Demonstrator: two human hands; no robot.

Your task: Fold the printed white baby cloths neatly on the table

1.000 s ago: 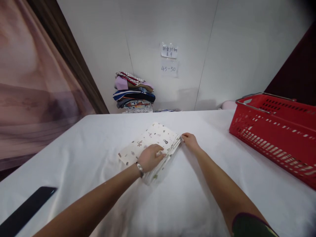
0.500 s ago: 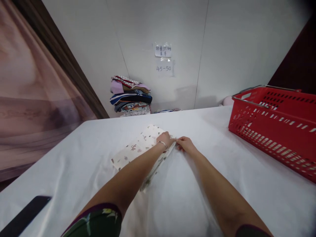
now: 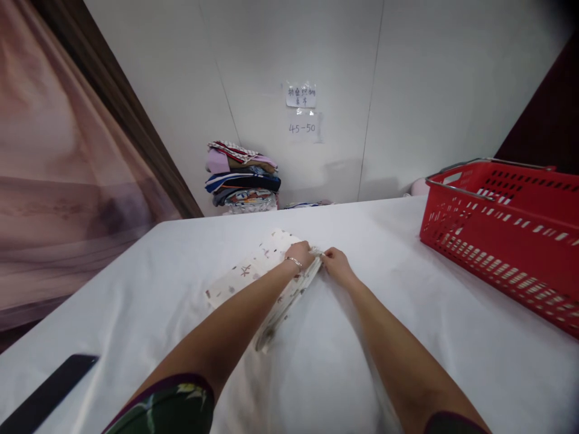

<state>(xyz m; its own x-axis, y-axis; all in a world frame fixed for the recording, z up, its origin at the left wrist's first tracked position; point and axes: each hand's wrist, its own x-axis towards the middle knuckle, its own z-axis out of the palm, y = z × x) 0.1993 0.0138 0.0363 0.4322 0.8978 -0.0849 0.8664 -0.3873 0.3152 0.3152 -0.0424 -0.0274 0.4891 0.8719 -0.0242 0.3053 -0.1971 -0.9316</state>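
A folded cream cloth (image 3: 253,265) with small brown and grey prints lies slantwise on the white-covered table. Several layers show along its near right edge. My left hand (image 3: 299,254), with a bracelet at the wrist, is closed at the cloth's far right end; its fingertips are partly hidden. Just to its right, my right hand (image 3: 335,263) pinches the corner of the same cloth. The left forearm covers part of the cloth's near side.
A red plastic basket (image 3: 502,235) stands on the table (image 3: 452,337) at the right. A dark flat object (image 3: 54,392) lies front left. Folded fabrics (image 3: 244,181) are stacked beyond the far edge, by a wall with paper signs (image 3: 301,111). A pink curtain (image 3: 67,181) hangs left.
The layered edge of the cloth has lifted and spread a little between my hands. My left hand has shifted slightly left, while the right keeps its pinch at the corner.
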